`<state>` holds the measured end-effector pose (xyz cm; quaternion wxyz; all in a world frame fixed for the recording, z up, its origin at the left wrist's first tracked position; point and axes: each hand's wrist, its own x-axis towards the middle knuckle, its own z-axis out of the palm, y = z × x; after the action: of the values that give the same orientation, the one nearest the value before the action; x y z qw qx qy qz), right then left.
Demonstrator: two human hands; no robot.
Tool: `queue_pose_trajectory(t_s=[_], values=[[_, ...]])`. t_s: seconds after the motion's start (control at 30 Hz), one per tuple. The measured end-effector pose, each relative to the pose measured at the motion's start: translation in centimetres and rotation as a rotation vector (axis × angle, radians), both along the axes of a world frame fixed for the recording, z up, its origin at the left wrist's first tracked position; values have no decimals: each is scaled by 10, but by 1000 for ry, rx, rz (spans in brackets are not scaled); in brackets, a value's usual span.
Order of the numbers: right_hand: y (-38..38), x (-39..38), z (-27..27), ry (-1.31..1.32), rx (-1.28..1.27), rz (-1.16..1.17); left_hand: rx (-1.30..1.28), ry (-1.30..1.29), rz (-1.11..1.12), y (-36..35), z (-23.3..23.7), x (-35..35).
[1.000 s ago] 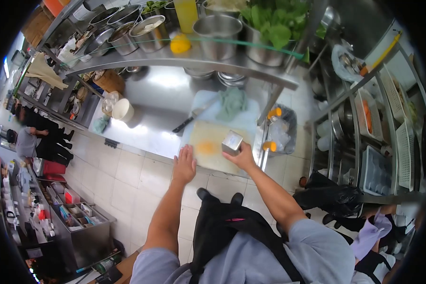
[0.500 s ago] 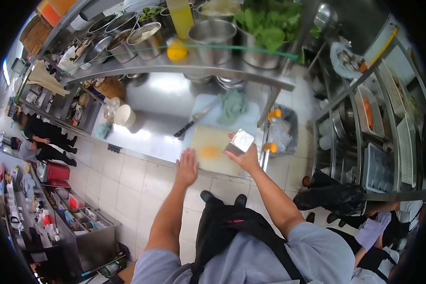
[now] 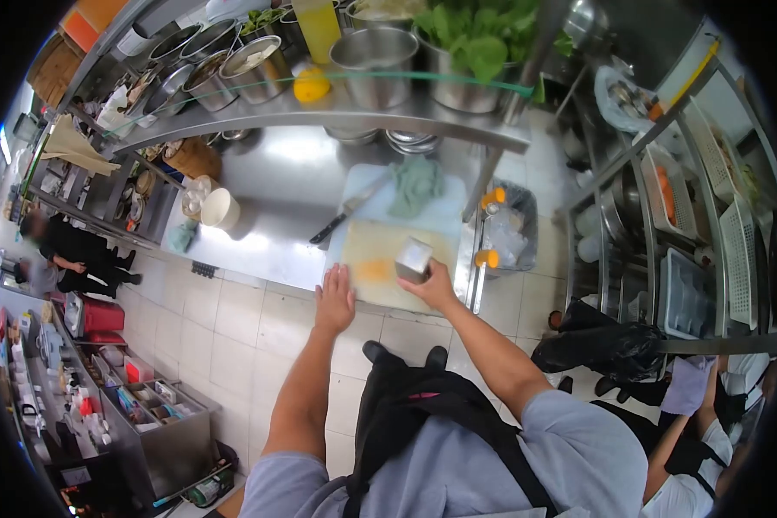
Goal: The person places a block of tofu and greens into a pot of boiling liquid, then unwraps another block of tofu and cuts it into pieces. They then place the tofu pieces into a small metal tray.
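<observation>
My right hand [image 3: 429, 287] grips a square-topped, shiny metal block [image 3: 413, 260] from its right side, low over the yellowish cutting board [image 3: 423, 233]. Just left of the block, a flat orange patch [image 3: 374, 269] lies on that board. My left hand [image 3: 335, 300] rests flat with fingers stretched out, at the board's front left corner, holding nothing. Behind, a white cutting board [image 3: 363, 180] carries a kitchen knife [image 3: 347, 211] with a black handle and a crumpled green cloth [image 3: 416, 186].
A white tub [image 3: 221, 209] stands on the steel counter at left. Above the counter, a shelf holds steel pots [image 3: 374, 65], a lemon [image 3: 312, 85] and leafy greens [image 3: 479, 43]. A lined bin [image 3: 509, 229] is at right. Other people stand at far left and lower right.
My right hand has brought the block left and lower, nearer the orange patch. My left hand stays flat at the corner. The person at lower right has raised a cloth.
</observation>
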<state>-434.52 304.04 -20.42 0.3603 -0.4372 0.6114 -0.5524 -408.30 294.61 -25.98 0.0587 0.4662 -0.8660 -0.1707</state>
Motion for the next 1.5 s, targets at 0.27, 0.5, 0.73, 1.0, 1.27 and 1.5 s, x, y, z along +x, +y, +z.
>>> queue_pose_trajectory(t_s=[0.27,0.5,0.73,1.0,1.27,1.5], values=[[-4,4,50,-65,-229,19,-12,-3,-10,-4,-1,2],[-7,-2,8,16,-56,49,0,-13,-18,-2,3,4],[-6,-14,-49,89,138,41,-8,28,-12,0,-5,2],[-7,-7,58,148,-167,21,-8,-28,-10,-4,-3,1],[3,-9,-36,68,41,53,-1,-43,-8,5,-4,11],[-12,-9,64,176,-135,76,-25,14,-3,-4,-6,3]])
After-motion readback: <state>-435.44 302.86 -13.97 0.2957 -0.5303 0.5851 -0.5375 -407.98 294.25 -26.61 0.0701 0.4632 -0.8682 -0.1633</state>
